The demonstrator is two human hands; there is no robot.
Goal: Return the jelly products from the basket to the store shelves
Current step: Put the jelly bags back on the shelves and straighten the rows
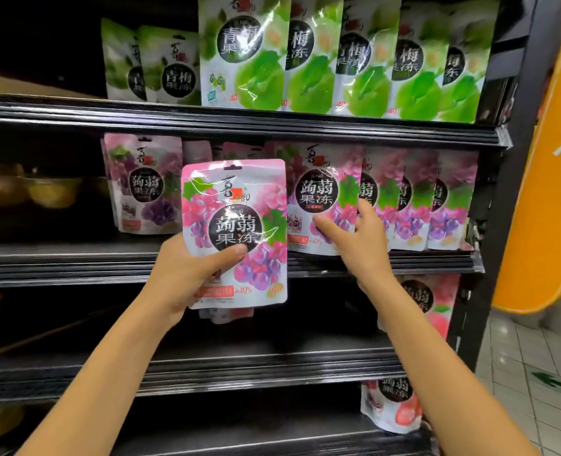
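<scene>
One grape jelly pouch point(236, 205) stands upright in front of the middle shelf point(75, 258), long axis vertical, hang-hole up and print facing the person. The left hand point(187, 274) grips its lower left corner, thumb across the front. Just right of it, the right hand point(361, 245) lies spread against the front shelf pouch point(318, 179). Seven green pouches point(249, 60) line the shelf above.
</scene>
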